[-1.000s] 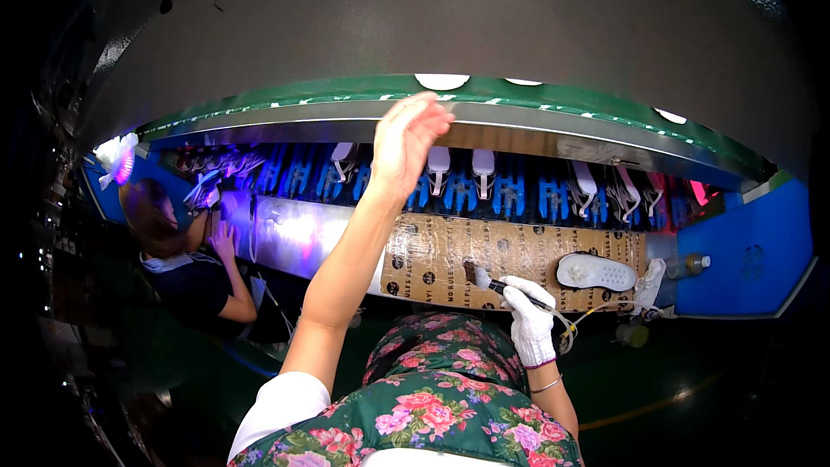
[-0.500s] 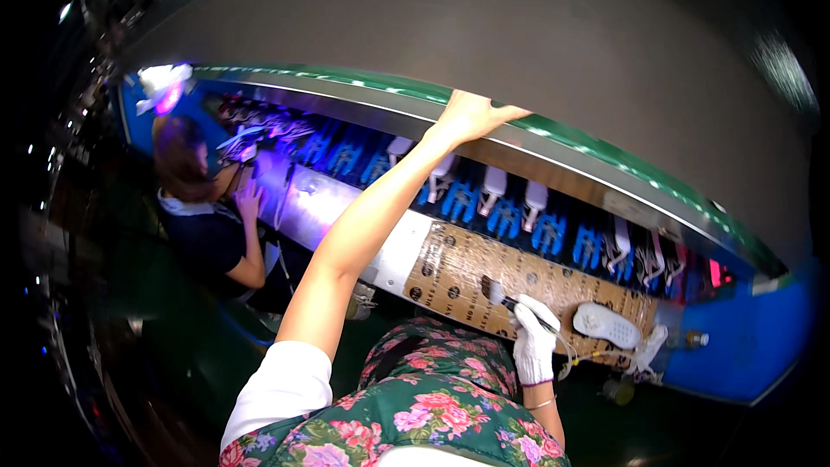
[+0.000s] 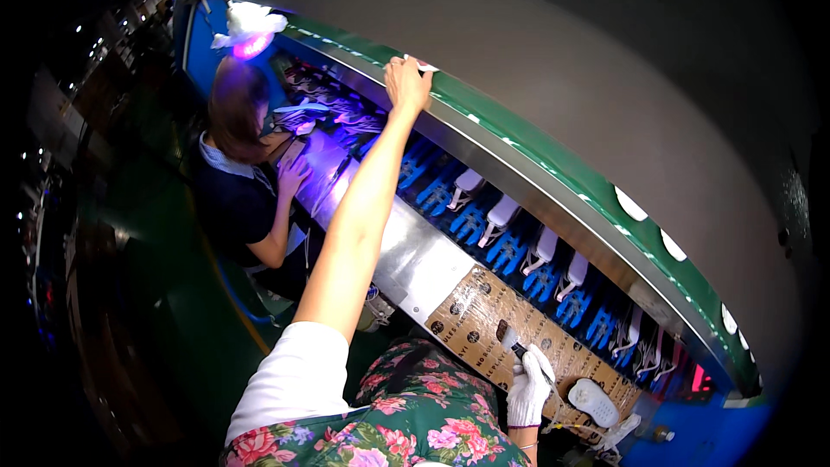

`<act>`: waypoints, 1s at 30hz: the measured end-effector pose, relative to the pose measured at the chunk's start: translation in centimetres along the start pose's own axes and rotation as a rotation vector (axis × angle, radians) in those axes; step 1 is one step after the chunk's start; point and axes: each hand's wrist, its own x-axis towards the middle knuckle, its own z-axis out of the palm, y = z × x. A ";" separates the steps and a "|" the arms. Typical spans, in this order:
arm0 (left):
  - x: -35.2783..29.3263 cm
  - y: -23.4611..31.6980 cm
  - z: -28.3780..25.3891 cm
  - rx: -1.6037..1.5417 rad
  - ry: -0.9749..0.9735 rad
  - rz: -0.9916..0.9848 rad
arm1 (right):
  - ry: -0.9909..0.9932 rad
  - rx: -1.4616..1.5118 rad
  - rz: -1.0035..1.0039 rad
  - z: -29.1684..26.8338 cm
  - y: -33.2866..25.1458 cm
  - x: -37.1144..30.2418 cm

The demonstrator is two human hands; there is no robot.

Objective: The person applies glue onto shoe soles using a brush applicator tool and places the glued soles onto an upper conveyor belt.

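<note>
My left hand (image 3: 407, 86), bare and reaching far forward, has its fingers curled at the green-edged rim (image 3: 519, 134) of the large dark surface. Beside its fingertips shows a small part of a white piece; most of that piece is hidden. My right hand (image 3: 528, 389), in a white knitted glove, is closed round the handle of a brush (image 3: 510, 339) with dark bristles. The brush is over the brown-papered ledge (image 3: 471, 311). Just right of the glove lies a white shoe sole (image 3: 594, 402) with a dotted pattern.
Below the rim, white soles (image 3: 543, 249) sit among a row of blue clamps (image 3: 506, 252). Several white ovals (image 3: 631, 203) lie along the rim at right. A co-worker (image 3: 246, 164) is at the left under a purple-lit lamp (image 3: 251, 30). A crumpled white wrap (image 3: 618, 431) is near the sole.
The view has turned, so the ledge slopes more steeply down to the right. My left hand has shifted along the rim with its fingers now curled. White ovals have appeared on the rim at right.
</note>
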 end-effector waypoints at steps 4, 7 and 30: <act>-4.2 1.6 -3.6 -0.439 0.252 0.073 | -0.053 0.013 0.018 0.6 0.0 0.4; -8.2 -1.1 -6.3 -0.687 0.344 -0.116 | -0.067 -0.065 -0.059 1.7 -1.2 0.3; -40.9 8.5 -19.9 -1.494 -1.255 -1.233 | -0.517 -0.324 -0.279 4.7 -7.8 -5.1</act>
